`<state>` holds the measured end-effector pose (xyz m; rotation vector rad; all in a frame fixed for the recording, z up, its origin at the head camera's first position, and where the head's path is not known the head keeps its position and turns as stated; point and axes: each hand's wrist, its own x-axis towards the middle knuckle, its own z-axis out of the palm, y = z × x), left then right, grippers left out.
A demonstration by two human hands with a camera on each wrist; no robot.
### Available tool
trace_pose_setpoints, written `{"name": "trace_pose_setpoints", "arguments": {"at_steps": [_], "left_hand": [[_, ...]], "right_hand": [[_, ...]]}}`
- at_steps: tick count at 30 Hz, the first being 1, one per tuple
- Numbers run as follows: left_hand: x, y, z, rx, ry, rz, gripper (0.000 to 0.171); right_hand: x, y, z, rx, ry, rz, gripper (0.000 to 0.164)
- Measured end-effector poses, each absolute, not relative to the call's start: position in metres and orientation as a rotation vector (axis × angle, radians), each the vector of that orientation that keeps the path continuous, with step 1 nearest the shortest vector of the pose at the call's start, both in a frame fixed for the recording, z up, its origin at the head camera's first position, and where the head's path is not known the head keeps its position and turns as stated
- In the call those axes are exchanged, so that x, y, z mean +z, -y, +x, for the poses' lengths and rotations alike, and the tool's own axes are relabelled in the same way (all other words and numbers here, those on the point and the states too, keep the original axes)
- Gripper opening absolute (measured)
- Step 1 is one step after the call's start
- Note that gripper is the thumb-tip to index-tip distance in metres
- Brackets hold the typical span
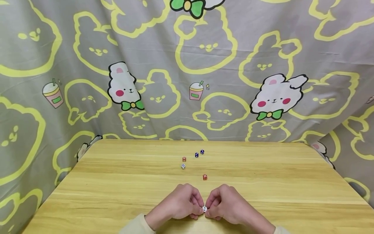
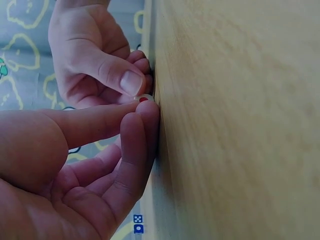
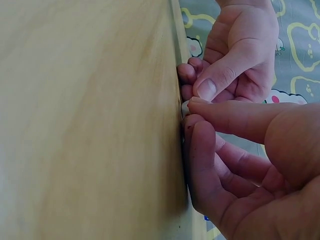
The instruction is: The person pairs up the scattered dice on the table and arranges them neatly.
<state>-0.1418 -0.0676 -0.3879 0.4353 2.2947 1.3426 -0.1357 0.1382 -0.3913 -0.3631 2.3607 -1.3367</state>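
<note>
Near the front of the wooden table, my left hand (image 1: 184, 202) and right hand (image 1: 229, 205) meet fingertip to fingertip around a small white die (image 1: 204, 209). Each hand pinches the die from its own side with thumb and fingertips. A red pip shows on the die (image 2: 143, 99) in the left wrist view. Only a pale sliver of the die (image 3: 185, 108) appears between the fingers in the right wrist view. Beyond the hands lies a red die (image 1: 205, 177).
Farther back sit another white die (image 1: 183, 166), a second red die (image 1: 184, 159) and two blue dice, one left (image 1: 196, 155) and one right (image 1: 202, 151). A patterned grey curtain (image 1: 163, 55) hangs behind the wooden table (image 1: 277, 175).
</note>
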Motion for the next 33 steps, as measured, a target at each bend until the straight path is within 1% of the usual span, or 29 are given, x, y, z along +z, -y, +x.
{"name": "trace_pose_setpoints", "arguments": {"at_steps": [33], "left_hand": [[-0.387, 0.0667, -0.143, 1.34, -2.319, 0.419, 0.019]], "right_hand": [[-0.3934, -0.136, -0.136, -1.37, -2.361, -0.375, 0.014]]}}
